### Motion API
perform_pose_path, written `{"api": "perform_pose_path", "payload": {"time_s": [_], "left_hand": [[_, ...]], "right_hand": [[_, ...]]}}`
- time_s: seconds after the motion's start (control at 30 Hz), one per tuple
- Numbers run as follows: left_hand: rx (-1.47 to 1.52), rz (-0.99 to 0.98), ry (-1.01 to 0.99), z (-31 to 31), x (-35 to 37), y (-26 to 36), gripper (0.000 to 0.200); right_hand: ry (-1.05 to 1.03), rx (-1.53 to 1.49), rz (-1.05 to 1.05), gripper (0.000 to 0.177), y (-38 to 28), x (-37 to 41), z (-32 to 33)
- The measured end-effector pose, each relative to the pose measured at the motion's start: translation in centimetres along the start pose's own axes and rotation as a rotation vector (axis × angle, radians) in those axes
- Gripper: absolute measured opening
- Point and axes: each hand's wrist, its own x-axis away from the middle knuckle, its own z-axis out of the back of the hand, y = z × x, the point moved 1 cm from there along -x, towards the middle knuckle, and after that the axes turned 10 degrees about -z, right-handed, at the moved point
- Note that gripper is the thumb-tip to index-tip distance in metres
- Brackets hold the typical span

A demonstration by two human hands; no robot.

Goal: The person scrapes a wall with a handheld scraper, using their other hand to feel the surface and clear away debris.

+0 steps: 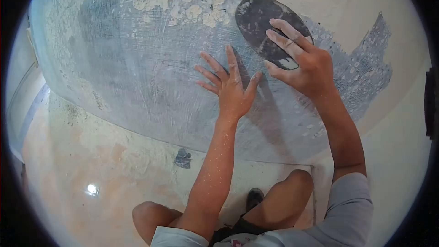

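Note:
My right hand (304, 59) grips a dark oval pad (258, 23), with the fingers over its face and the thumb at its lower edge. White smears mark the pad, which is up against the wall (160, 64); its underside is hidden. Lower and to the left, my left hand (233, 87) is spread out with nothing in it, its fingers at the wall surface. Pale dust coats the fingertips of both hands. Around them the wall is scratched blue-grey, with flaky cream patches (196, 11) above.
Smooth cream plaster (366, 0) covers the upper right, beside a rough grey patch (366, 73). Below the wall lies a dusty floor (114, 169) with a small dark scrap (183, 158). My bent knees and a dark shoe (254, 199) are near the bottom.

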Motion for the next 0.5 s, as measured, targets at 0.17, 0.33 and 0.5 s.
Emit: {"api": "perform_pose_path", "payload": {"time_s": [0.17, 0.33, 0.5], "left_hand": [[-0.019, 0.012, -0.002, -0.2, 0.0, 0.2, 0.102], [0.005, -0.001, -0.009, 0.2, 0.0, 0.0, 0.102], [-0.007, 0.008, -0.021, -0.1, 0.1, 0.4, 0.103]], "right_hand": [[-0.035, 0.020, -0.025, 0.059, -0.2, -0.9, 0.3], [-0.008, 0.001, -0.039, 0.057, 0.3, 0.5, 0.4], [-0.007, 0.007, -0.048, 0.059, -0.3, 0.5, 0.5]]}}
